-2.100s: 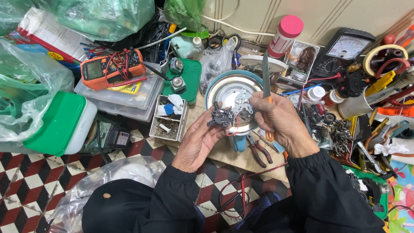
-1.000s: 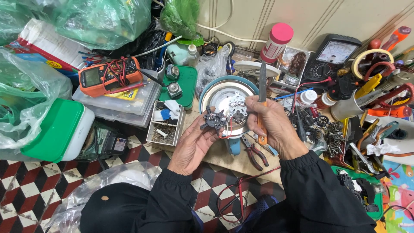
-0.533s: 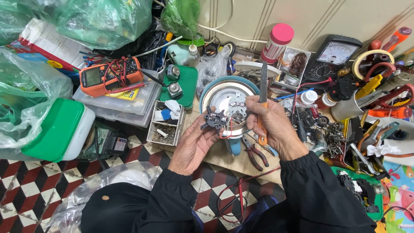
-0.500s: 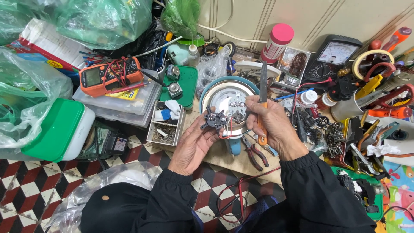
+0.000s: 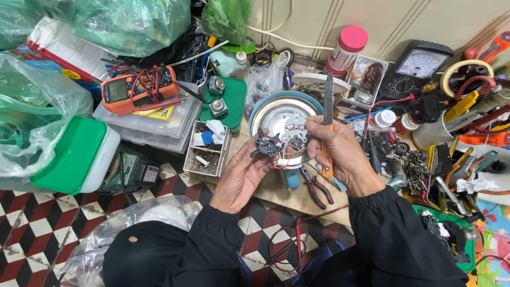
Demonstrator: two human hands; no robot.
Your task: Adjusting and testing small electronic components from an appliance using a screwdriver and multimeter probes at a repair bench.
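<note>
Left hand (image 5: 241, 178) under spiky, perhaps plastic part (image 5: 267, 145)

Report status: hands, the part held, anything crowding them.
Left hand pinches small black part. Right hand grips knife, blade up. Round metal base right behind; pliers below.

A cluttered bench (image 5: 276, 191) carries pliers (image 5: 317, 187), screws (image 5: 417, 170) and a multimeter (image 5: 139, 89).

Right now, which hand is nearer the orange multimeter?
Left. The left hand is below and to the right of the orange multimeter, holding a small black part. The right hand, gripping a knife, is farther right.
</note>
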